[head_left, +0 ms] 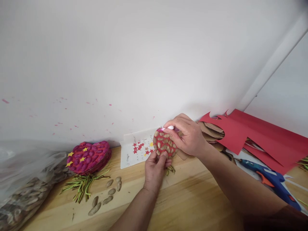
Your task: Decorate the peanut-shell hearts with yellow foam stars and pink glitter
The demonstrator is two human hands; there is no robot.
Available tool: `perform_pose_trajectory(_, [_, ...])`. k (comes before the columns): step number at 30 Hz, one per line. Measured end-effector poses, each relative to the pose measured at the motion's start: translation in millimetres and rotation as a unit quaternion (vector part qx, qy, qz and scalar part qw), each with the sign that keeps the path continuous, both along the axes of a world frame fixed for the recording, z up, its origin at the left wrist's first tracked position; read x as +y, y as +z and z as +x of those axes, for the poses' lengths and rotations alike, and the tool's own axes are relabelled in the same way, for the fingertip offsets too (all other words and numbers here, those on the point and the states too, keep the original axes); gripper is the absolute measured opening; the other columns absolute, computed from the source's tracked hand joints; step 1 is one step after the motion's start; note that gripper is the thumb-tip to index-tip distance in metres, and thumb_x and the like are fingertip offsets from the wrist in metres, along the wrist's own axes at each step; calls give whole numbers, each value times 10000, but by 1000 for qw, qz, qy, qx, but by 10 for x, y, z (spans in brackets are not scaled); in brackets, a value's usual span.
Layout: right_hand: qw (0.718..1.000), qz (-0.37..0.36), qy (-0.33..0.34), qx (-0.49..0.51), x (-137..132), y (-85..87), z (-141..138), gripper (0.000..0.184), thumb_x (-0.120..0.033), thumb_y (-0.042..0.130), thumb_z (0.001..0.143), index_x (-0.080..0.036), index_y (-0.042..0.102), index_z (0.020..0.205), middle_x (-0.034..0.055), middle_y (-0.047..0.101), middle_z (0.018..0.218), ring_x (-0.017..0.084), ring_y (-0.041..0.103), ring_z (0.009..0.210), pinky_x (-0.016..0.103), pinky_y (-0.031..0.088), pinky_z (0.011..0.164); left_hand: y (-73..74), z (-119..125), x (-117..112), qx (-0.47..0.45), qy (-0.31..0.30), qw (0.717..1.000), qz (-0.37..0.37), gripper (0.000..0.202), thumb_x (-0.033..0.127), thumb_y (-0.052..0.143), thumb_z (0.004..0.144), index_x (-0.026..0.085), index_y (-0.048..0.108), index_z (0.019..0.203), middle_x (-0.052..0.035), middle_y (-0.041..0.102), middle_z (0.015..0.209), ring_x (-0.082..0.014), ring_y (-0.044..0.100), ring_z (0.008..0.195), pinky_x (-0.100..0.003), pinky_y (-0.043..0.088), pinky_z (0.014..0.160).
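My left hand (155, 167) pinches the bottom edge of a small red heart-shaped piece covered with peanut shells (165, 143), holding it upright above the wooden table (192, 199). My right hand (189, 136) is closed over its top right edge, gripping a small pink-white object (168, 128) against it; I cannot make out what that object is. Green strips (170, 169) hang below the piece.
A finished magenta heart with yellow stars (89, 157) and green strips lies at left. Loose peanuts (108, 192) lie before it. A plastic bag of peanuts (24, 189) sits far left. A star sticker sheet (137, 149), red paper (262, 138) and a blue glue gun (269, 178) lie behind and right.
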State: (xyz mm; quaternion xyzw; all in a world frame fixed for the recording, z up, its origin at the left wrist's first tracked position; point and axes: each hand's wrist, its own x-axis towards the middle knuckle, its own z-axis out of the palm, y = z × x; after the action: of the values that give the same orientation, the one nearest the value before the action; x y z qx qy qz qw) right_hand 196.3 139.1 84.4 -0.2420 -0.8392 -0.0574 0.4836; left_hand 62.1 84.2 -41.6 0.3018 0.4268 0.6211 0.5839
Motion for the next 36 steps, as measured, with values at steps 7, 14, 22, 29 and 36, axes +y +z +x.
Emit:
perform_pose_trajectory(7, [999, 16, -11, 31, 17, -2, 2, 52, -194, 635, 970, -229, 665, 945, 16, 743, 840, 178, 595, 743, 340, 501, 746, -11, -1, 2, -4, -2, 1000, -5, 467, 497, 916, 637, 152, 735, 895, -23, 738, 774, -116, 657, 620, -228, 569, 596])
perform_pose_trajectory(14, [998, 6, -29, 51, 29, 20, 42, 52, -194, 632, 970, -220, 676, 960, 29, 719, 823, 191, 612, 794, 333, 505, 736, -63, -10, 21, 5, -5, 1000, 2, 451, 496, 900, 668, 155, 742, 917, -30, 747, 784, -128, 677, 636, -239, 576, 617])
perform_pose_trajectory(22, [997, -27, -31, 63, 3, 35, 43, 44, -213, 642, 965, -232, 681, 958, 20, 708, 821, 187, 627, 808, 329, 507, 740, 5, -9, -15, 12, -2, 1000, 3, 420, 477, 895, 678, 154, 740, 896, -37, 752, 792, -132, 685, 641, -239, 579, 634])
perform_pose_trajectory(29, [995, -26, -50, 78, -1, 64, 81, 64, -212, 623, 970, -240, 678, 955, 24, 726, 852, 195, 642, 818, 345, 515, 756, -7, 3, -6, 11, 10, 1000, 0, 416, 478, 910, 650, 153, 722, 827, -22, 727, 757, -135, 681, 617, -262, 593, 633])
perform_pose_trajectory(36, [995, -46, -45, 73, -31, 87, 62, 64, -203, 629, 963, -233, 683, 947, 25, 718, 837, 189, 646, 817, 332, 513, 745, -13, 4, -1, -4, 11, 1000, 4, 425, 471, 924, 635, 152, 719, 828, -13, 725, 774, -122, 677, 622, -251, 599, 632])
